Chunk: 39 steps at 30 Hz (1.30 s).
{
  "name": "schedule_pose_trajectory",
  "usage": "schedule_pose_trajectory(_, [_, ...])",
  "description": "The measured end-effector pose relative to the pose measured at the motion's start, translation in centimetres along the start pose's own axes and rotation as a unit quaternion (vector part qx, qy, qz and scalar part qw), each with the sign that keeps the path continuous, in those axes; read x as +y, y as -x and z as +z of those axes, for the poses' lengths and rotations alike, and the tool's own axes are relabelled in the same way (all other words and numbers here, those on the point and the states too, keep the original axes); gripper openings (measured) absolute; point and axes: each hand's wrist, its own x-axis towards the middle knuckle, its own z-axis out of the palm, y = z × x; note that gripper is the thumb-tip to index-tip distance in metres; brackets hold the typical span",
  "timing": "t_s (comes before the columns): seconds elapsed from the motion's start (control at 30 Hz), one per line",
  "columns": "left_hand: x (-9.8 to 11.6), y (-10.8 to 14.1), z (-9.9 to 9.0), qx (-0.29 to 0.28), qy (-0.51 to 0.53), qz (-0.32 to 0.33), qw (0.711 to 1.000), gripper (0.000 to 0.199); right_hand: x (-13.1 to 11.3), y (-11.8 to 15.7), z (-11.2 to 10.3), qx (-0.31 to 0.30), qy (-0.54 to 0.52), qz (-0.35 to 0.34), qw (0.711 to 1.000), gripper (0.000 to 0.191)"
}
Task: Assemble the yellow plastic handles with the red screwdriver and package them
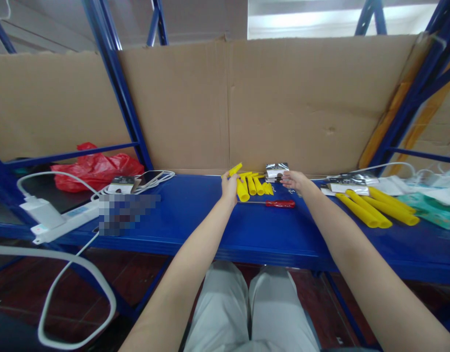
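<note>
Above the blue worktop (195, 210), left hand (230, 189) pinches a yellow piece (235, 169), likely light, best held mid-length; right hand (295, 180), by packets (277, 170), grip unclear.

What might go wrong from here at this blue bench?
The right hand is beside the stack of black-and-white packets and could nudge it over.

The loose yellow tubes on the right look round and lie near the right forearm, so a bump might set them rolling.

The left hand holds a yellow piece just above other yellow pieces, and could disturb their row if it dips.
</note>
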Motion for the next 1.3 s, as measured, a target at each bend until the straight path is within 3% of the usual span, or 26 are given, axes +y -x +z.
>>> schedule_pose_trajectory(0.23, [-0.2, -0.3, 0.0, -0.006, 0.004, -0.002, 1.0, 0.05, -0.2, 1.1, -0.1, -0.045, 0.016, -0.013, 0.999, 0.009])
schedule_pose_trajectory(0.5, [0.0, -0.1, 0.1, -0.006, 0.001, -0.005, 1.0, 0.047, -0.3, 1.3, 1.3, -0.123, 0.059, -0.01, 0.991, 0.007])
schedule_pose_trajectory(1.3, [0.0, 0.0, 0.1, -0.003, 0.006, -0.012, 1.0, 0.047, 0.1, 1.9, 2.9, -0.1, 0.071, -0.028, 0.992, 0.022])
